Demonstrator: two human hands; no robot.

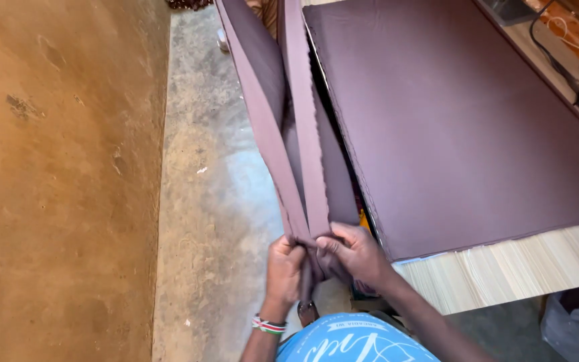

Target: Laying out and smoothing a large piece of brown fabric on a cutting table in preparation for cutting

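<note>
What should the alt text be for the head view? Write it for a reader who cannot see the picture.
Seen from above, a person's left hand and right hand pinch together the edges of a maroon fabric panel hanging off a wooden table. More maroon fabric lies flat on the table, beside a concrete floor and an ochre wall.

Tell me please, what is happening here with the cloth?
A person stands beside a wooden table and works with dark maroon fabric. Most of it lies spread flat on the table. Two long strips of the same fabric hang over the table's left edge, and both hands pinch them together at their near ends: the left hand from the left side, the right hand from the right. A concrete floor lies below.
</note>
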